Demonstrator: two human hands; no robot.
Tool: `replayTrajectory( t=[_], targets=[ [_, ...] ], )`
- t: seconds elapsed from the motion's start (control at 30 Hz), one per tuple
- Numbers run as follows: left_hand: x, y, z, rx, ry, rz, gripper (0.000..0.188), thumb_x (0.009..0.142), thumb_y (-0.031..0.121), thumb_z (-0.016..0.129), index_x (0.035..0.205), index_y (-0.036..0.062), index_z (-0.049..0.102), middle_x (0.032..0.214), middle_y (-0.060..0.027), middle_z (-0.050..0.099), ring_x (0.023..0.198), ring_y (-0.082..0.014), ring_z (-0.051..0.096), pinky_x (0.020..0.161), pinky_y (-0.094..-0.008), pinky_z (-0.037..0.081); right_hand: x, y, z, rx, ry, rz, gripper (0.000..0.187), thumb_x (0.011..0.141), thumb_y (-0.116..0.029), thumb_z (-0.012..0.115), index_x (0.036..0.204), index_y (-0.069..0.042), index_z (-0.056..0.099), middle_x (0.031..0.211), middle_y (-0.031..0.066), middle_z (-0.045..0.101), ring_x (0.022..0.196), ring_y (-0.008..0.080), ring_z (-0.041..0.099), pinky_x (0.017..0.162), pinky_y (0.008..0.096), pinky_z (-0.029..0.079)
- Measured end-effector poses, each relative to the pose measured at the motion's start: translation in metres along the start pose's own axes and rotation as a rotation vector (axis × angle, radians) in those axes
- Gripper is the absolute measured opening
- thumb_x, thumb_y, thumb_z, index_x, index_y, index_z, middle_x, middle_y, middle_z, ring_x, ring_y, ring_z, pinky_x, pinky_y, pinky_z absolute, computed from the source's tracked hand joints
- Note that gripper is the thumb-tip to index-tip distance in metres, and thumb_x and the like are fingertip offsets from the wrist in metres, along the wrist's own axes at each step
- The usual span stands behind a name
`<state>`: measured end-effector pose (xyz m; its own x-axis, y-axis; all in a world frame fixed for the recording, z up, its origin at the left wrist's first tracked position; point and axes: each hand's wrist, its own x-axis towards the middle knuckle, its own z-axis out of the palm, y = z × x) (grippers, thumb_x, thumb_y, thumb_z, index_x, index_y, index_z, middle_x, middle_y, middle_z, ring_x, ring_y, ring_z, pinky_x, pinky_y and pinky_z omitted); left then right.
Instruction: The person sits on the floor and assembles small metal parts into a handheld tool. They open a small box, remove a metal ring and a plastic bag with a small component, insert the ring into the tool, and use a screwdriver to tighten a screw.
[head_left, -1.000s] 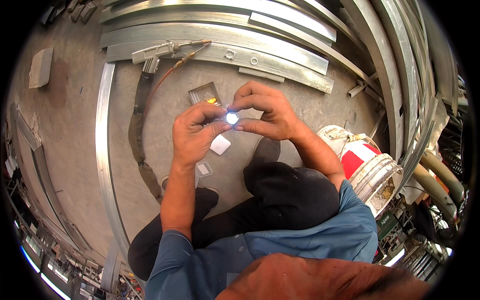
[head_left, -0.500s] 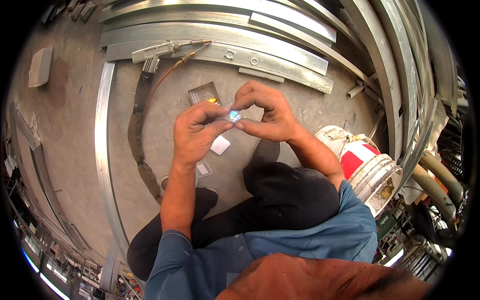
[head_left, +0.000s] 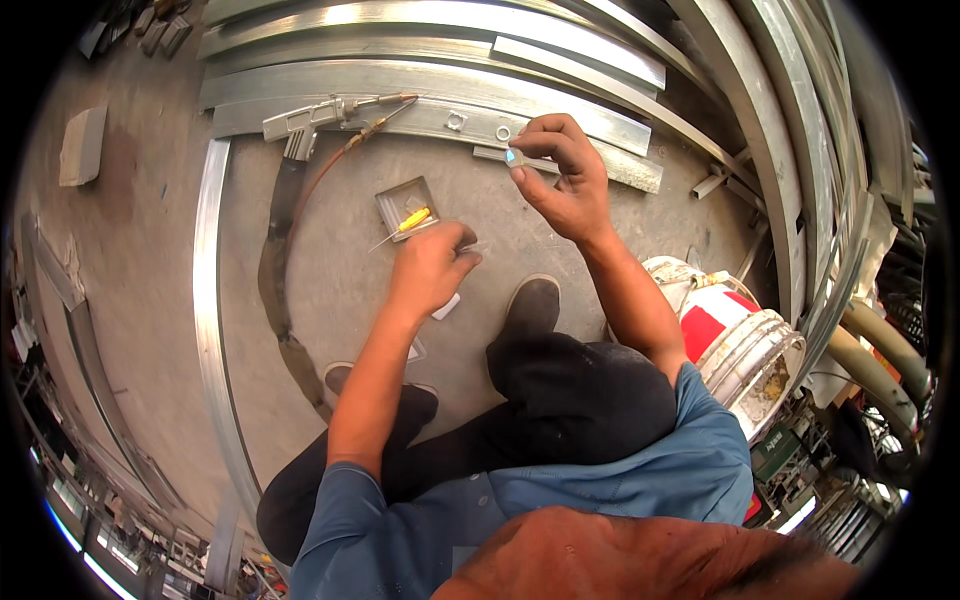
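My right hand (head_left: pixel 570 180) is raised over the edge of the metal bars, pinching a small round disc (head_left: pixel 514 157) that glints blue between thumb and fingers. Lower and to the left, my left hand (head_left: pixel 430 265) has its fingers closed on what looks like a scrap of clear plastic film (head_left: pixel 481 247), faint against the floor. Just beyond that hand lies an open grey box (head_left: pixel 393 205) with a yellow-handled screwdriver (head_left: pixel 414 219) leaning across it. A white piece (head_left: pixel 446 307) lies beside my left wrist. My left forearm partly covers a small pale square case (head_left: pixel 417 350).
On the nearest metal bar (head_left: pixel 360 85) rest a welding torch (head_left: pixel 305 118), a squarish ring (head_left: pixel 456 120) and a round ring (head_left: pixel 503 133). The torch's cable (head_left: pixel 272 260) runs down the left. A dirty white-and-red bucket (head_left: pixel 715 320) stands by my right arm.
My hands have parted. The right one has moved up and away with the disc; the left has dropped slightly and turned palm down. More of the box and screwdriver shows.
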<state>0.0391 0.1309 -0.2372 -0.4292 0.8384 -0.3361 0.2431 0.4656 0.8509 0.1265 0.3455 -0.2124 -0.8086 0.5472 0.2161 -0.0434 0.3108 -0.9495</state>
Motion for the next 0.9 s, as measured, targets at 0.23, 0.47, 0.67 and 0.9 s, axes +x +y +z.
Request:
replayTrajectory(
  t=[0.23, 0.47, 0.67, 0.9],
  targets=[
    [0.030, -0.011, -0.004, 0.103, 0.076, 0.077, 0.041, 0.080, 0.015, 0.076, 0.119, 0.0048, 0.068, 0.103, -0.0158, 0.072, 0.092, -0.0310, 0.070, 0.082, -0.0393, 0.055, 0.003, 0.042, 0.000, -0.216, 0.047, -0.032, 0.022, 0.079, -0.002, 0.076, 0.101, -0.002, 0.073, 0.103, 0.0100, 0.065, 0.095, 0.0213, 0.066, 0.083, 0.0314, 0.053],
    [0.132, -0.037, -0.028, 0.529, 0.245, 0.158, 0.046, 0.087, 0.016, 0.072, 0.132, 0.0135, 0.063, 0.107, -0.0129, 0.068, 0.095, -0.0356, 0.068, 0.081, -0.0452, 0.055, 0.016, 0.088, 0.014, -0.385, 0.041, -0.025, 0.021, 0.080, -0.010, 0.077, 0.099, -0.005, 0.072, 0.103, 0.0094, 0.068, 0.096, 0.0265, 0.067, 0.082, 0.0356, 0.054],
    [0.151, -0.038, -0.023, 0.656, 0.171, 0.100, 0.045, 0.086, 0.020, 0.073, 0.130, 0.0208, 0.064, 0.108, -0.0084, 0.068, 0.097, -0.0342, 0.068, 0.080, -0.0460, 0.055, 0.010, 0.103, 0.015, -0.382, 0.044, 0.007, 0.023, 0.078, -0.019, 0.078, 0.098, -0.009, 0.073, 0.106, 0.0059, 0.067, 0.098, 0.0268, 0.065, 0.080, 0.0376, 0.054],
    [0.153, -0.042, -0.023, 0.647, 0.181, 0.175, 0.032, 0.086, 0.024, 0.074, 0.117, 0.0169, 0.069, 0.102, -0.0071, 0.069, 0.094, -0.0332, 0.068, 0.076, -0.0455, 0.055, 0.007, 0.109, 0.018, -0.386, 0.040, 0.018, 0.024, 0.078, -0.018, 0.078, 0.099, -0.008, 0.073, 0.107, 0.0068, 0.067, 0.098, 0.0274, 0.065, 0.080, 0.0379, 0.054]
  ],
)
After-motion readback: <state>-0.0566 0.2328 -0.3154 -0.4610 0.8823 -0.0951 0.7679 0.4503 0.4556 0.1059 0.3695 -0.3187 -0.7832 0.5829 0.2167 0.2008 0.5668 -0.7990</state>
